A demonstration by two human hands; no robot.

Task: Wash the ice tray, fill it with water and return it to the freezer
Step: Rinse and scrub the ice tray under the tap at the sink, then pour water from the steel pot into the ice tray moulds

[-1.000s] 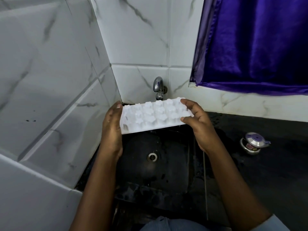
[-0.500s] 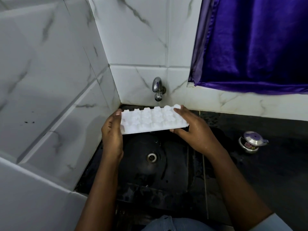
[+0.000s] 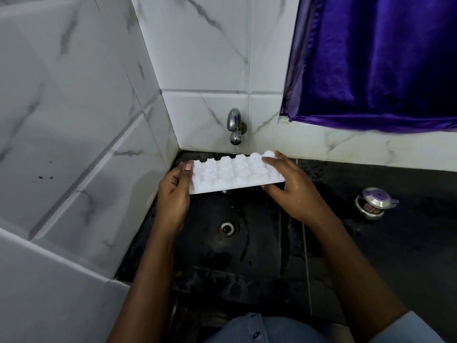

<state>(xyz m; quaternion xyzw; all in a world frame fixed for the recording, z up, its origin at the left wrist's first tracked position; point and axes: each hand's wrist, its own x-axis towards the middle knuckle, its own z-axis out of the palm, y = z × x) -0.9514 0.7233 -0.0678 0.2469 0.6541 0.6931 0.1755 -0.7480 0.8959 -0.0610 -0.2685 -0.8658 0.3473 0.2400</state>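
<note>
While both hands carry it, the ice tray point(image 3: 232, 175) hangs over the black sink point(image 3: 259, 243) with its underside up, so that the moulded cell bottoms face the ceiling. Its long axis runs left to right, the right end a little farther toward the wall. Each short end meets one hand, so neither hand is nearer than the other. Left hand point(image 3: 173, 194): grips the left end, thumb on the upper face, fingers hidden beneath. Right hand point(image 3: 294, 191): fingers laid across the far right corner, thumb under the near edge, pinching the tray. Tap point(image 3: 235, 127): on the back wall, just above and behind the tray's middle, apart from it; no stream is visible. Filling, I judge, requires the tray to be turned about that long axis first. Compared with a second ago, the tray sits lower, clear of the spout it then overlapped, and the right fingers have spread further over the top.
</note>
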